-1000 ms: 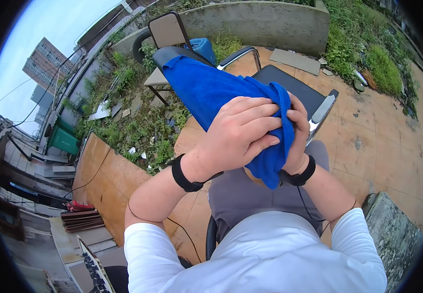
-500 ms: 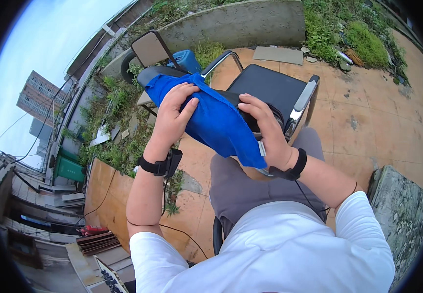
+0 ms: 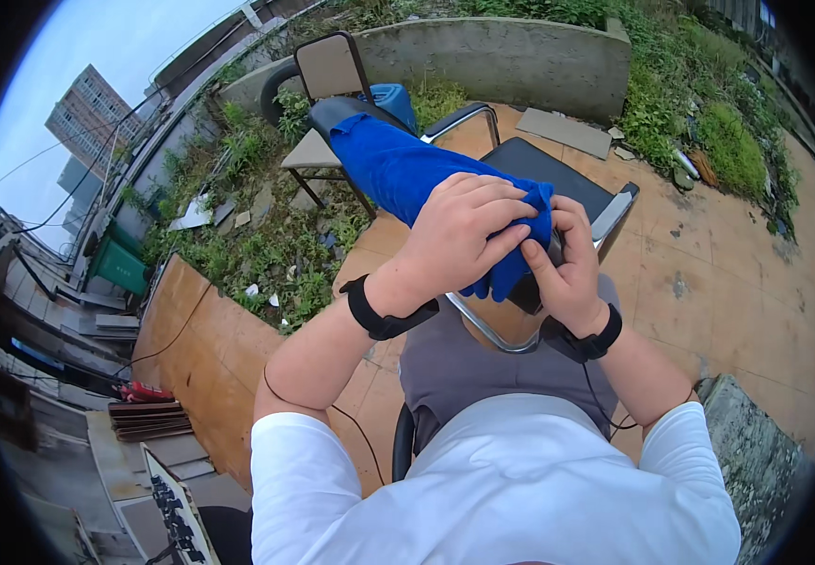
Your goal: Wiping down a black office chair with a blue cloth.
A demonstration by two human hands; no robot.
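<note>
Blue cloth (image 3: 398, 169): rolled or bunched into a long bundle, held in the air above the person's lap, in front of the black chair (image 3: 558, 179). Long axis runs from the hands up and away to the person's left, far end pointing toward the second chair (image 3: 327, 85) by the weeds; the far end looks to hang free, not resting on any seat, though I can't be sure of contact there. Near end is the gripped end. Left hand (image 3: 454, 240) lies on top of it, fingers (image 3: 501, 212) curled down and closed over the cloth. Right hand (image 3: 567, 268) sits just beside, touching the same end from the right and below, fingers (image 3: 567, 226) pinching the fabric edge against the thumb. Both hands meet at that one end, so neither is clearly nearer; the whole free length lies beyond the left hand's knuckles, up-left. Black bands on both wrists, thin cable trailing from the right one. Around: tiled terrace floor (image 3: 709, 282), low concrete wall (image 3: 511, 61), a blue container (image 3: 393, 99) behind the second chair.
</note>
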